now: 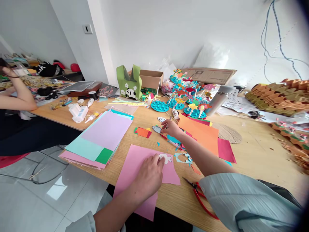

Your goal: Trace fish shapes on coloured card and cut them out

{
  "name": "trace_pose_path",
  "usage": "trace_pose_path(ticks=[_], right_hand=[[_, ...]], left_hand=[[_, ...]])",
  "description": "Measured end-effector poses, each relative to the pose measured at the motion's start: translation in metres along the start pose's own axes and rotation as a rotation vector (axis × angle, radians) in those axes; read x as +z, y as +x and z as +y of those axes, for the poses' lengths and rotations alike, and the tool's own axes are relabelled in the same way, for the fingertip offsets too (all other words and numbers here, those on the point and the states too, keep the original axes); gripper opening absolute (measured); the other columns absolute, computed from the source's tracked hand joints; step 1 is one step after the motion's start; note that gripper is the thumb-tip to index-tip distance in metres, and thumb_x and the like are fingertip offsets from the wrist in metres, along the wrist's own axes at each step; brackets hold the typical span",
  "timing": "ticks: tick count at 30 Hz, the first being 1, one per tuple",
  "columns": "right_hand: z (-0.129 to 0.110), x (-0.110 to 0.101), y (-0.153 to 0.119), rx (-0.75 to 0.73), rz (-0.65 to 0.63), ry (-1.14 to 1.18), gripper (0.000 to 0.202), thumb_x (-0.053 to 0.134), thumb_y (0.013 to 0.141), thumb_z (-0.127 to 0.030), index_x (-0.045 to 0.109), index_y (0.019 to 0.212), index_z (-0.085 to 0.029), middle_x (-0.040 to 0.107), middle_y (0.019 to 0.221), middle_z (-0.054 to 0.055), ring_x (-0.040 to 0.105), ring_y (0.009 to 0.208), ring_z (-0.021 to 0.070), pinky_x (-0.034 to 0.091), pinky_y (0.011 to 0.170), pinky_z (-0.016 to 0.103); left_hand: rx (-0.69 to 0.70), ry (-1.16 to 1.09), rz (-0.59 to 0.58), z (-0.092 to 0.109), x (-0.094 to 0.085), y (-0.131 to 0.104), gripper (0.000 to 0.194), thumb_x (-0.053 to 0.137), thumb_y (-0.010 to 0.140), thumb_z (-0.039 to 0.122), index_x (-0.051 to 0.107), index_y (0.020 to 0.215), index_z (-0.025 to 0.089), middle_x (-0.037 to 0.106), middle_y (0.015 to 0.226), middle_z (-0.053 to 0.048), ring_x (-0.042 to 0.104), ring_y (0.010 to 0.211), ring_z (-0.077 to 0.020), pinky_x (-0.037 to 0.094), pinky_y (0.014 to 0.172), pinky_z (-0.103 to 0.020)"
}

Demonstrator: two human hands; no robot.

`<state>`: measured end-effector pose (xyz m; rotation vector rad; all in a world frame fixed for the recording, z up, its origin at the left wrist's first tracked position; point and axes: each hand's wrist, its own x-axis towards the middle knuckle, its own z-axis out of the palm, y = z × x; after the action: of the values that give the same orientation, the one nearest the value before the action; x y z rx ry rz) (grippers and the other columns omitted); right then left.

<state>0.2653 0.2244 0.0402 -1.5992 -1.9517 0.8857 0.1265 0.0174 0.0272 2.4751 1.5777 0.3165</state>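
Note:
My left hand presses a white paper fish cutout flat onto a sheet of pink paper, its fingers bent and close together. Farther off, my right hand has its fingers pinched, with a slim dark pen showing above them. Right beside its fingertips lies a grey fish cutout. Another white fish cutout is just behind. Red-handled scissors lie partly spread near my right sleeve. A light blue paper scrap with a cut hole rests right of the pink sheet.
Stacked coloured paper lies on the left, orange paper on the right. Blue discs bearing paper fish stand behind, near a steel flask and green panda bag. A person's arm is at far left.

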Motion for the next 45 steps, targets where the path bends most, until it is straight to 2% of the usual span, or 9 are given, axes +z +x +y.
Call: trace_pose_path(ticks=[9,13,16,19,23,27,33,40,45], right_hand=[[-0.011,-0.007,-0.013,-0.052,0.041,-0.177,0.023,0.069,0.073,-0.009,0.057,0.091,-0.017,0.07,0.086,0.006,0.065,0.077,0.0177,0.046,0.066,0.027],[-0.03,-0.021,-0.048,-0.173,0.048,-0.209,0.02,0.065,0.079,-0.012,0.057,0.096,-0.019,0.07,0.095,0.006,0.064,0.084,0.0184,0.045,0.072,0.028],[-0.035,-0.034,-0.085,-0.263,0.005,-0.21,0.011,0.061,0.084,-0.017,0.059,0.094,-0.021,0.071,0.088,0.003,0.064,0.079,0.0167,0.045,0.069,0.026],[-0.027,-0.044,-0.12,-0.423,-0.055,-0.185,0.009,0.053,0.09,-0.021,0.06,0.095,-0.021,0.071,0.09,0.005,0.064,0.08,0.0174,0.047,0.069,0.027],[-0.006,-0.039,-0.148,-0.463,-0.027,-0.172,0.017,0.046,0.095,-0.022,0.062,0.098,-0.02,0.067,0.091,0.007,0.062,0.077,0.017,0.048,0.07,0.029],[0.009,-0.023,-0.154,-0.56,-0.091,-0.189,0.022,0.045,0.091,-0.012,0.063,0.101,-0.02,0.062,0.092,0.009,0.059,0.084,0.019,0.048,0.072,0.03],[0.011,-0.017,-0.157,-0.628,-0.208,-0.265,0.039,0.046,0.074,0.005,0.064,0.101,-0.018,0.061,0.089,0.009,0.058,0.088,0.0218,0.046,0.074,0.032],[0.014,-0.016,-0.159,-0.583,-0.216,-0.287,0.042,0.049,0.068,0.004,0.063,0.101,-0.018,0.06,0.088,0.008,0.057,0.087,0.0215,0.046,0.075,0.032],[0.016,-0.013,-0.158,-0.592,-0.193,-0.268,0.044,0.047,0.067,0.006,0.062,0.101,-0.018,0.06,0.088,0.008,0.057,0.086,0.0212,0.046,0.075,0.031]], left_hand=[[0.012,-0.056,0.007,-0.002,0.001,0.0,0.05,0.042,0.081,0.002,0.046,0.128,0.016,0.053,0.112,-0.008,0.053,0.1,-0.022,0.047,0.09,-0.037],[0.008,-0.057,0.016,-0.002,0.002,0.0,0.044,0.041,0.081,0.001,0.05,0.122,0.015,0.054,0.109,-0.008,0.054,0.098,-0.022,0.048,0.089,-0.037],[0.011,-0.077,0.031,-0.004,0.001,0.0,0.041,0.04,0.08,0.0,0.052,0.117,0.014,0.054,0.107,-0.009,0.054,0.095,-0.0219,0.049,0.087,-0.038],[0.041,-0.125,0.054,-0.007,0.001,0.0,0.042,0.04,0.078,-0.001,0.052,0.115,0.014,0.054,0.107,-0.009,0.055,0.097,-0.0222,0.05,0.088,-0.038],[0.064,-0.207,0.065,-0.012,-0.001,0.0,0.041,0.041,0.079,-0.001,0.053,0.115,0.016,0.053,0.106,-0.008,0.056,0.098,-0.0212,0.05,0.09,-0.037],[0.063,-0.256,0.064,-0.012,-0.005,0.001,0.043,0.042,0.081,-0.001,0.052,0.118,0.018,0.054,0.107,-0.007,0.057,0.099,-0.0203,0.051,0.09,-0.037],[0.036,-0.283,0.06,-0.011,-0.004,0.0,0.05,0.04,0.084,0.0,0.049,0.128,0.021,0.053,0.106,-0.006,0.057,0.097,-0.0199,0.052,0.089,-0.038],[0.045,-0.348,0.155,-0.013,0.001,-0.007,0.062,0.038,0.083,-0.001,0.037,0.14,0.023,0.052,0.12,-0.009,0.053,0.112,-0.0206,0.049,0.096,-0.039],[0.093,-0.363,0.204,-0.016,-0.005,-0.019,0.061,0.036,0.08,-0.004,0.045,0.134,0.023,0.054,0.121,-0.007,0.052,0.116,-0.02,0.047,0.101,-0.039]])
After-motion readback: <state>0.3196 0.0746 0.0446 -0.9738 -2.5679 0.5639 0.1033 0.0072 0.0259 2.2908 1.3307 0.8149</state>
